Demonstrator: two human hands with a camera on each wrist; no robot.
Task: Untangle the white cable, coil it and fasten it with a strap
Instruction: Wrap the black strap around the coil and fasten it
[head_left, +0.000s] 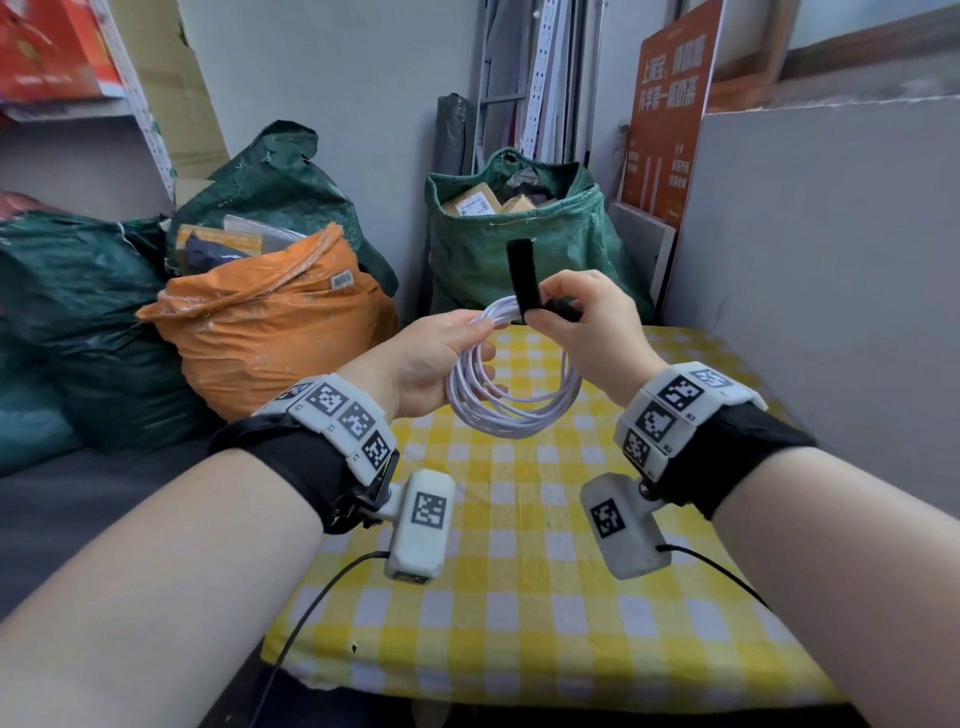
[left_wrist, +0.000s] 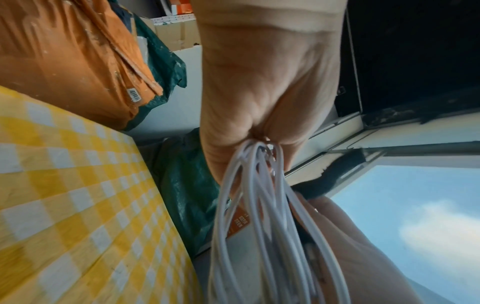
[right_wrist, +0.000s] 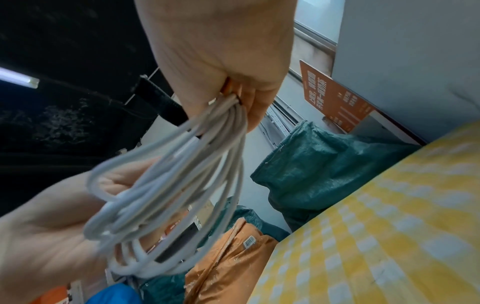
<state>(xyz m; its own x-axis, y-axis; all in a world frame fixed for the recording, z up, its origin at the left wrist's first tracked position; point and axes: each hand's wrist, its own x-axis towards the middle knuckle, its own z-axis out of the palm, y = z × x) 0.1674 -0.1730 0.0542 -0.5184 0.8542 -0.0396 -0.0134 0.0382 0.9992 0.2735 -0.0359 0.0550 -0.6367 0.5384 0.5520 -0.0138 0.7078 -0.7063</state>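
Note:
The white cable (head_left: 511, 410) hangs as a coil of several loops above the checked table. My left hand (head_left: 467, 325) grips the coil at its upper left, fingers curled round the bundled strands (left_wrist: 259, 205). My right hand (head_left: 540, 312) pinches a black strap (head_left: 521, 275) against the top of the coil, and the strap's free end stands upright. In the right wrist view the strands (right_wrist: 168, 174) run out of my right fist (right_wrist: 233, 96), with the strap (right_wrist: 158, 102) beside it. How far the strap goes round the bundle is hidden.
A yellow-and-white checked tablecloth (head_left: 519, 571) covers the table below the hands. An orange sack (head_left: 270, 332) and green sacks (head_left: 519, 249) stand behind and to the left. A grey board (head_left: 831, 260) walls the right side, with an orange sign (head_left: 670, 119) behind it.

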